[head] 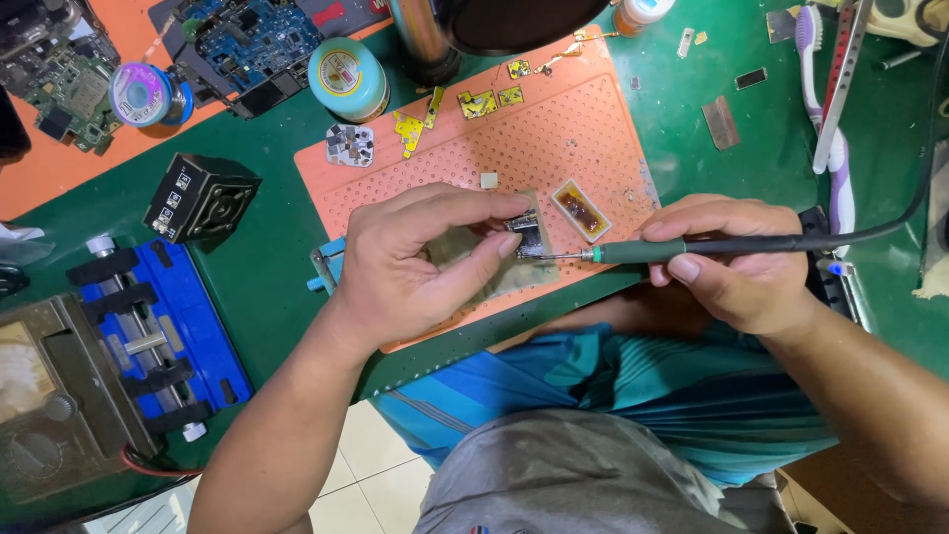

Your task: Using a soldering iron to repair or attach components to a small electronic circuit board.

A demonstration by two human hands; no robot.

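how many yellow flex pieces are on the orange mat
4 that I can tell: a large yellow flex piece at the mat's top left, a thin one beside it, and two small ones further right. Others may be hidden.

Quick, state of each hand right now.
Left hand: closed, pinching a small circuit board over the orange mat.
Right hand: closed, gripping a soldering iron.

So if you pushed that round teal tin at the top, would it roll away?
Probably not. The round teal tin stands on its flat base on the green mat, so it would likely slide. It looks squat, so it seems unlikely to tip; on its side it might roll.
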